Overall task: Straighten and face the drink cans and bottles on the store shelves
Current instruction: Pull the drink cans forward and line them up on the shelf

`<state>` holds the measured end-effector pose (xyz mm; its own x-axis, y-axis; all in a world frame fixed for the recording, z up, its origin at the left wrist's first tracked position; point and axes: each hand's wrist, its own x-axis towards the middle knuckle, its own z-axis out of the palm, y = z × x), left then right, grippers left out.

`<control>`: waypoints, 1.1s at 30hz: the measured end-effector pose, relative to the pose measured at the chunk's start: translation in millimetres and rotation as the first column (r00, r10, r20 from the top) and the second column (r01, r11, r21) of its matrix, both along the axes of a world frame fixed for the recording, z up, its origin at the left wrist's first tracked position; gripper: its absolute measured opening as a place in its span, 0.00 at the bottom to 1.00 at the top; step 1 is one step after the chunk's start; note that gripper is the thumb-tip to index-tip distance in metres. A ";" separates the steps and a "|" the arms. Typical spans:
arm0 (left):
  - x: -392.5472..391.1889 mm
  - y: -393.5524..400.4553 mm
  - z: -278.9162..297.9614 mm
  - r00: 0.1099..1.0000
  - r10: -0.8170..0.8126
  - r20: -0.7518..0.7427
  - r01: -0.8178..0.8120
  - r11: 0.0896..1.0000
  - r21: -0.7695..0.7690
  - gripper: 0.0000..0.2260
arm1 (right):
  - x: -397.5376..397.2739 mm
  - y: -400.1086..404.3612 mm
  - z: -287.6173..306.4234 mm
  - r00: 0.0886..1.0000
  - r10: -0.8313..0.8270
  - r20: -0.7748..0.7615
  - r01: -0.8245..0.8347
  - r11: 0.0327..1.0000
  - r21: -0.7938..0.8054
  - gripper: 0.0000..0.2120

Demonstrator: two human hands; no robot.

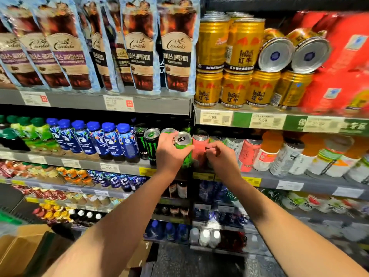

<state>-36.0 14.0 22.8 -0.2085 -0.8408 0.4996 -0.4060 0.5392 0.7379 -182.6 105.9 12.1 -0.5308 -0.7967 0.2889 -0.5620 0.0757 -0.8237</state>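
Your left hand (169, 152) is wrapped around a bright green can (183, 148) on the middle shelf (279, 180). Your fingers curl over its side, and the silver top tips a little toward you. The can sits in the middle of the view, just above center.

Your right hand (219, 156) is right beside it, at 3 o'clock from the green can. Its fingers are curled in tight like a loose fist, in front of a pink can (199, 148). You cannot tell if they really grip that can or only touch it.

At 9 o'clock from the green can stand two black Monster cans (150, 145) with a green claw mark. Past them, still at 9 o'clock, is a row of blue bottles (109, 140) with blue caps.

At 3 o'clock from your right hand are white cans (287, 156) and bottles with orange caps (269, 144).

Up at 1 o'clock, on the higher shelf, gold Red Bull cans (235, 90) stand stacked in two layers. Two of them (293, 52) lie on their sides with their round silver ends facing you.

At 11 o'clock stand tall coffee pouches (139, 47) in a row.
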 end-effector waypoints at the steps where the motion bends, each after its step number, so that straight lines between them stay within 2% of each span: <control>1: -2.9 0.2 0.5 1.000 0.005 0.024 -0.005 1.000 -0.003 0.27 | -1.1 1.7 -0.1 1.000 0.003 -0.016 -0.004 1.000 -0.025 0.06; 4: -8.0 -1.9 1.8 0.996 0.029 0.079 -0.031 0.999 0.026 0.28 | -4.0 3.9 2.3 0.998 -0.008 -0.067 0.005 0.999 -0.047 0.08; 9: -12.5 -4.7 -2.0 0.984 0.085 0.156 -0.103 0.988 0.115 0.32 | -8.7 6.0 10.3 0.999 -0.025 -0.030 0.025 1.000 -0.012 0.08; 17: -17.9 -7.5 -4.0 0.984 0.059 0.169 -0.085 0.985 0.150 0.35 | -11.7 12.3 9.8 0.993 -0.078 -0.093 0.082 0.996 0.040 0.10; 21: -15.4 -12.0 -7.1 0.976 0.062 0.208 -0.093 0.985 0.145 0.35 | -14.7 15.2 9.7 0.995 -0.041 0.086 0.034 0.996 0.081 0.08; 25: -14.3 -18.7 -7.2 0.975 0.019 0.223 -0.055 0.986 0.160 0.34 | -13.1 15.6 12.0 0.991 -0.048 0.126 0.036 0.995 0.097 0.17; 29: -12.5 -20.8 -10.2 0.972 -0.017 0.235 -0.013 0.992 0.126 0.32 | -12.4 14.3 9.6 0.993 -0.104 0.049 0.097 0.987 0.125 0.22; 33: -7.8 -20.3 -14.9 0.971 -0.033 0.236 0.011 0.996 0.093 0.29 | -11.9 12.3 5.3 0.988 -0.141 -0.056 0.145 0.986 0.080 0.20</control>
<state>-43.8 -6.4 7.9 -0.3305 -0.8743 0.3554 -0.5645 0.4849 0.6679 -194.5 118.2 17.3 -0.6276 -0.7360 0.2536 -0.5806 0.2255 -0.7824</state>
